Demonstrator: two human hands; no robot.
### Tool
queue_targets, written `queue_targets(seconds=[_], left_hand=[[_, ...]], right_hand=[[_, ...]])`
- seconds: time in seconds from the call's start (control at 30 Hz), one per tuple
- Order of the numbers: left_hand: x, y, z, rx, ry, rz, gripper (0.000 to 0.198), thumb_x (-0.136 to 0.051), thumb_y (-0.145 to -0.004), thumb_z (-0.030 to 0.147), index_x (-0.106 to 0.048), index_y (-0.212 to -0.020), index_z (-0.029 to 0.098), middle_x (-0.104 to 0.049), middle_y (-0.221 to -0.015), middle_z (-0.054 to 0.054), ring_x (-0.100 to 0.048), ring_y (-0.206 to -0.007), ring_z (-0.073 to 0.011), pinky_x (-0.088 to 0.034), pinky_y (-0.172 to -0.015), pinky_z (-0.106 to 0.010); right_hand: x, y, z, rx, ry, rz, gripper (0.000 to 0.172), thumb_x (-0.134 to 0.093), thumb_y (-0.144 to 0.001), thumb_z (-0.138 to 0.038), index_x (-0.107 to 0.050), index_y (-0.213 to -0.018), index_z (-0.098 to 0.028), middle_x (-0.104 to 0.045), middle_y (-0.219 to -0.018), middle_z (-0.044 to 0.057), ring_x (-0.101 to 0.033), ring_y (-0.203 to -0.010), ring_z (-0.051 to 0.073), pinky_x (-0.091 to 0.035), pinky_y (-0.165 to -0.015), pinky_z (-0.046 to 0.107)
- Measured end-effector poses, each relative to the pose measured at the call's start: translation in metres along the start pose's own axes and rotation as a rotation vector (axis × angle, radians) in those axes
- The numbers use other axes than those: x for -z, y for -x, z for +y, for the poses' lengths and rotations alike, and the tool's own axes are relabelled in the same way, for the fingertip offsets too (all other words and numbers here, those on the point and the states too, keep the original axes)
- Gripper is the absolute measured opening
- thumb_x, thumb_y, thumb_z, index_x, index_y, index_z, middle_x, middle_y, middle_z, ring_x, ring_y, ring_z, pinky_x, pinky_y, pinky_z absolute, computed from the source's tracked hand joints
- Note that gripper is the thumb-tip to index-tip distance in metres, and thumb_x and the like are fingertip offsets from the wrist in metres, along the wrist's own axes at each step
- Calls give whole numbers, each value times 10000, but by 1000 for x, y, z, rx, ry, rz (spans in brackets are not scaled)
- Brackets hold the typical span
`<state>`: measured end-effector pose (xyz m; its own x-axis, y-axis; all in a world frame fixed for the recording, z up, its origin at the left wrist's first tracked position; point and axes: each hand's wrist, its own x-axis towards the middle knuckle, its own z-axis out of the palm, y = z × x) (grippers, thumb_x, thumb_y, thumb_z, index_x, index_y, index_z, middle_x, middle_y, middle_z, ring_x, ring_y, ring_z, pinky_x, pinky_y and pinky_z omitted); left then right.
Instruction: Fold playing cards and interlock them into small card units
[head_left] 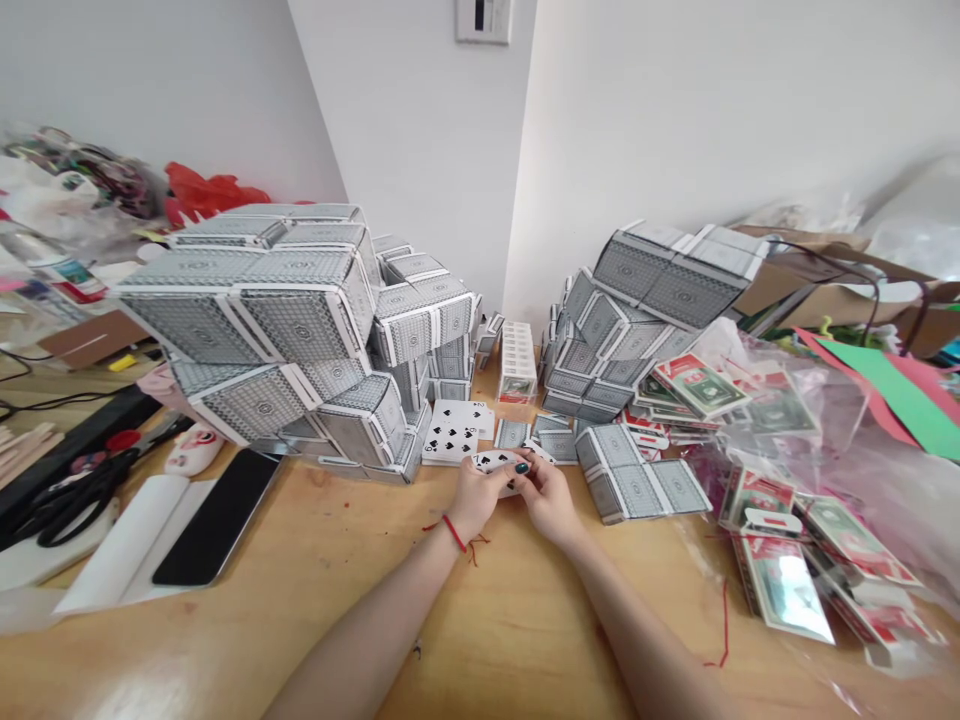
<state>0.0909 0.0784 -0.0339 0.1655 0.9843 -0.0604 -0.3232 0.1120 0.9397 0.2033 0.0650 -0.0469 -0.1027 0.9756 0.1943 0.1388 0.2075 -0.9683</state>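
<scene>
Both hands meet at the middle of the table over a playing card with black spades showing. My left hand is closed on the card's left side, thumb on top. My right hand pinches its right side, fingertips close to the left thumb. Just beyond lie face-up spade cards, with face-down grey-backed cards beside them. Blocks made of folded grey-backed cards rise on the left and on the right. A smaller folded-card piece lies right of my right hand.
A boxed row of card packs stands at the back between the stacks. Red-and-green card boxes and clear plastic wrap spread over the right. On the left are a black phone, black scissors and a computer mouse.
</scene>
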Motion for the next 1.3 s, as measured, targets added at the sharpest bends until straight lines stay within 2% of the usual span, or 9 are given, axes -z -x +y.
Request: queue_targets(seconds=[0.13, 0.23, 0.4, 0.6, 0.77, 0.9, 1.1, 1.2, 1.3], left_hand=[[-1, 0, -2, 98, 125, 33, 230, -667, -604, 288, -660, -743, 104, -647, -608, -30, -552, -486, -114, -456, -478, -238], [0, -1, -3, 154, 197, 20, 269, -655, -616, 339, -644, -727, 95, -602, -518, -8, -455, -328, -82, -360, -325, -212], [4, -4, -4, 225, 208, -30, 307, -614, -645, 397, -594, -604, 93, -522, -400, 2, -455, -286, -107, -322, -284, -209], [0, -5, -1, 169, 103, 57, 296, -641, -631, 380, -571, -620, 92, -560, -503, -12, -475, -361, -80, -358, -343, -187], [-2, -1, -2, 47, -8, 73, 302, -583, -692, 394, -548, -840, 133, -564, -639, -2, -471, -451, -74, -380, -404, -182], [4, -1, -6, -139, -205, 106, 230, -456, -786, 377, -515, -749, 158, -465, -599, 25, -420, -524, -74, -375, -498, -178], [13, -5, -11, -255, -489, 106, 160, -396, -813, 262, -521, -781, 166, -477, -654, 6, -432, -598, -108, -382, -583, -217], [12, -5, -14, -284, -541, 118, 192, -367, -824, 223, -524, -921, 172, -550, -764, -24, -497, -691, -133, -404, -657, -245], [10, -4, -16, -290, -558, 128, 264, -347, -832, 199, -481, -1058, 178, -576, -950, -63, -532, -846, -160, -406, -749, -272]], right_hand=[[-3, 3, -3, -24, 51, 1, 224, -447, -777, -241, -536, -974, -182, -613, -848, 63, -590, -646, 168, -504, -571, 283], [-7, 6, -5, -84, 46, -2, 201, -419, -806, -292, -482, -969, -192, -609, -726, 40, -564, -458, 142, -481, -440, 262], [-13, 8, -4, -86, 107, 12, 166, -398, -825, -308, -448, -940, -198, -558, -572, -1, -549, -399, 139, -444, -414, 239], [-14, 8, -3, -134, -51, 22, 165, -418, -815, -354, -430, -875, -201, -525, -587, -19, -513, -371, 117, -413, -376, 228], [-8, 5, -2, -183, -248, 38, 217, -456, -792, -415, -409, -758, -206, -536, -526, -34, -496, -367, 120, -424, -422, 252], [-2, 3, 0, -159, -216, 104, 269, -457, -795, -433, -391, -658, -211, -467, -400, -53, -486, -407, 133, -428, -516, 271], [2, 4, 2, -116, -49, 141, 251, -498, -773, -381, -465, -621, -184, -498, -537, -20, -465, -525, 129, -380, -527, 242], [1, 4, 3, -107, -4, 194, 206, -496, -772, -358, -547, -710, -169, -527, -638, 3, -465, -581, 134, -385, -532, 237], [-1, 4, 5, -149, -80, 167, 286, -470, -786, -348, -547, -1000, -175, -543, -693, 20, -472, -545, 134, -404, -483, 241]])
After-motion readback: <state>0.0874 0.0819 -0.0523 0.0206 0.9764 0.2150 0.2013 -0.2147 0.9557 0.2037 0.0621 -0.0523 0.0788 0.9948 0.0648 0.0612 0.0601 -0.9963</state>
